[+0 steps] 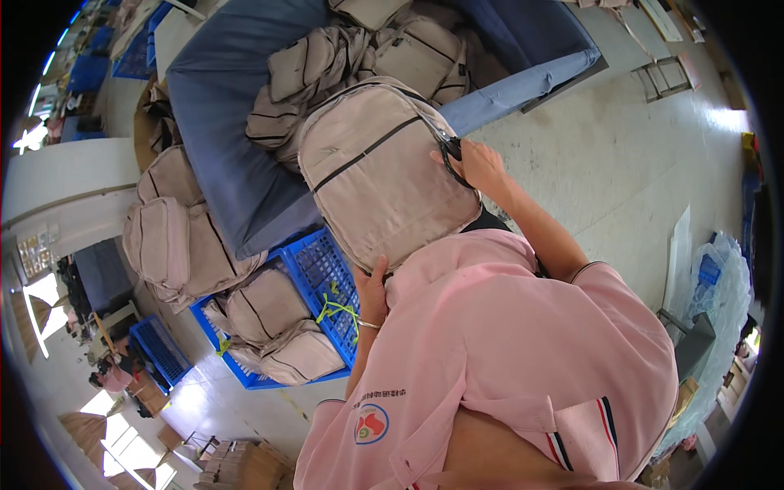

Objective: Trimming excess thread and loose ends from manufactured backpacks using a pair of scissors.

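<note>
A beige backpack (376, 175) with a black zip line across its front lies tilted before me, its top end against the big blue bin. With my left hand (373, 290) I grip its lower edge, thumb on the front panel. In my right hand (478, 167) is a pair of scissors with black handles (450, 150), held at the backpack's right edge. The scissors' blades lie along the zip edge near the top corner; whether they touch a thread is too small to tell.
A large blue fabric-sided bin (220, 90) holds several beige backpacks (416, 53). On the left, a blue plastic crate (322, 265) holds more, with others stacked (175, 245) behind it. A small metal-framed stool (663, 79) stands at far right; clear plastic sheeting (719, 286) hangs nearer.
</note>
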